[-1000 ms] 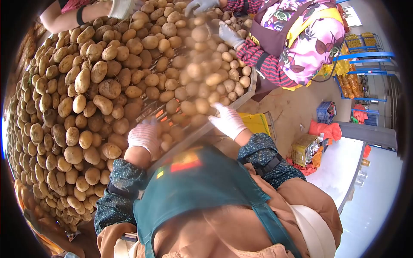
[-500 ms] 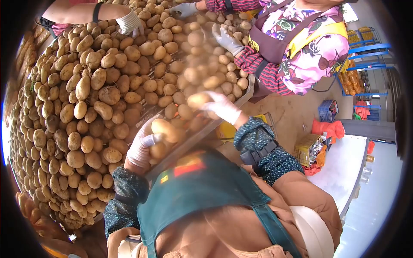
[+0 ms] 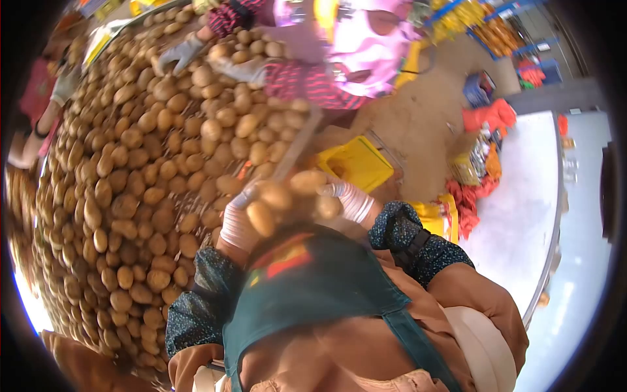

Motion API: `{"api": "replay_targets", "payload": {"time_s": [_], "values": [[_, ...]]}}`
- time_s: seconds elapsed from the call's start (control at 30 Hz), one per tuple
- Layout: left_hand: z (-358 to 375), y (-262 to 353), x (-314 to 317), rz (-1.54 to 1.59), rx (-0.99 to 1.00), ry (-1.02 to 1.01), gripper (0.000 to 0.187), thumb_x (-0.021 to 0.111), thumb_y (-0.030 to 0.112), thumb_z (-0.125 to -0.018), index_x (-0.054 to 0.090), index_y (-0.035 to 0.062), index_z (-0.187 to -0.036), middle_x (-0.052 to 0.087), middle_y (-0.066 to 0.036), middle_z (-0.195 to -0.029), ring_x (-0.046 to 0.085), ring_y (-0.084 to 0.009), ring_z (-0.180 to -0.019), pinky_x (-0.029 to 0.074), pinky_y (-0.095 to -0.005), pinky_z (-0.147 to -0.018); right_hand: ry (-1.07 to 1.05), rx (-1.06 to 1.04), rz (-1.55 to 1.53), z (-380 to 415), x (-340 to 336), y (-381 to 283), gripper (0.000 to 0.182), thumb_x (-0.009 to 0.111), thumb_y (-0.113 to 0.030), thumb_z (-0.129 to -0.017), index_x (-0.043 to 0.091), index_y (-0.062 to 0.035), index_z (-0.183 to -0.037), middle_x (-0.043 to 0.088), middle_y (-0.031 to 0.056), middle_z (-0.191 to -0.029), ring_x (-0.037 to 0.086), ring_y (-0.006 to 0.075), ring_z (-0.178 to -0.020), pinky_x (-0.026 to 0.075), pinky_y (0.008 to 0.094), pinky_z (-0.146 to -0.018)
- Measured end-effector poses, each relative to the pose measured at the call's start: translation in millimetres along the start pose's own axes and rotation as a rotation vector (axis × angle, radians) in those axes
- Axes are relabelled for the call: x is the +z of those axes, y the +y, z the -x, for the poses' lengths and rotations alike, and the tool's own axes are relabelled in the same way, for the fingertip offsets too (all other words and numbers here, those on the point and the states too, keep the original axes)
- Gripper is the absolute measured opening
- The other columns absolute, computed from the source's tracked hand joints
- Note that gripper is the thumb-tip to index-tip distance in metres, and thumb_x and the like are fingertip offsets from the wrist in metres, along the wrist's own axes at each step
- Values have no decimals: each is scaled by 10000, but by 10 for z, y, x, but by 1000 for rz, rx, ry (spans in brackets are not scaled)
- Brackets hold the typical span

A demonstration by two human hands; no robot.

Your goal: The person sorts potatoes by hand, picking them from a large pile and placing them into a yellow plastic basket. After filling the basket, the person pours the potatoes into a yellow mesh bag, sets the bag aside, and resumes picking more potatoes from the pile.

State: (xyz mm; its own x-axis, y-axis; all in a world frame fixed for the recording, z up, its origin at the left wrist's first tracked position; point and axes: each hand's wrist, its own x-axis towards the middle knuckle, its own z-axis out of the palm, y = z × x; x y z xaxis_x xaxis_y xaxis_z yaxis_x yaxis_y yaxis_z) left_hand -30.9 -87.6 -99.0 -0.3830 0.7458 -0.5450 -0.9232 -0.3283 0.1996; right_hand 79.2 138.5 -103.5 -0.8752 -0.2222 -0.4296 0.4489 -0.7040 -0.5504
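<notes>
My left hand [image 3: 236,222], in a whitish glove, is closed around two potatoes, a blurred upper potato [image 3: 275,195] and a paler lower potato [image 3: 262,219]. Facing it, my gloved right hand [image 3: 354,201] grips an oblong potato [image 3: 308,182], with a smaller potato [image 3: 328,208] just under its fingers. Both hands are close together in front of the dark green apron [image 3: 326,274], by the near edge of the sorting table [image 3: 297,147]. Glove fabric and potatoes hide parts of the fingers.
A large heap of potatoes [image 3: 130,196] fills the left side. Across the table a co-worker's gloved hands [image 3: 179,55] reach into potatoes; another person's gloved hand [image 3: 65,85] is far left. A yellow crate [image 3: 358,164] and red bags [image 3: 488,117] lie right of the table.
The view has swung, so the heap and co-workers sit further left. Both my hands have drawn in toward the apron with potatoes. A second potato now shows at my right hand.
</notes>
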Motion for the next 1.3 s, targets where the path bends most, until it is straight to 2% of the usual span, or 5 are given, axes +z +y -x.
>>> {"api": "replay_targets", "payload": {"time_s": [0.53,0.8,0.9,1.07,1.3], "values": [[-957,-1007,160,-696,161,202,476,557,380,-1011,539,95,-1392,617,-123,-1276,594,-272,-1133,518,-432,-907,1087,-32,-190,789,-1241,290,660,656,-334,-937,398,-64,-1482,491,173,-1409,533,393,-1181,521,546,-945],[11,-179,-578,-1424,1060,712,430,645,219,-957,569,15,-1328,603,-132,-1252,587,-260,-1149,509,-355,-936,321,-513,1184,-394,-103,111,687,663,-291,-942,383,38,-1476,475,238,-1457,494,378,-1328,405,401,-1104],[444,-72,-514,-868,819,784,396,615,193,-961,583,78,-1338,595,-117,-1295,564,-271,-1202,459,-382,-1024,214,-701,1205,-1058,59,217,708,646,-356,-955,380,45,-1474,437,278,-1481,438,420,-1364,360,427,-1136],[835,-29,-1531,-2819,391,849,294,437,296,-989,644,312,-1198,565,46,-1395,450,-244,-1365,264,-487,-1204,500,-731,963,-1983,65,559,695,653,-341,-952,388,39,-1471,431,316,-1460,402,451,-1371,332,486,-1145],[856,95,-301,-2748,318,463,297,412,341,-996,579,333,-1241,570,68,-1389,465,-176,-1354,180,-555,-1198,535,-975,1258,-1948,149,745,584,626,-304,-970,456,-5,-1442,513,259,-1402,464,442,-1308,359,500,-1122]]}}
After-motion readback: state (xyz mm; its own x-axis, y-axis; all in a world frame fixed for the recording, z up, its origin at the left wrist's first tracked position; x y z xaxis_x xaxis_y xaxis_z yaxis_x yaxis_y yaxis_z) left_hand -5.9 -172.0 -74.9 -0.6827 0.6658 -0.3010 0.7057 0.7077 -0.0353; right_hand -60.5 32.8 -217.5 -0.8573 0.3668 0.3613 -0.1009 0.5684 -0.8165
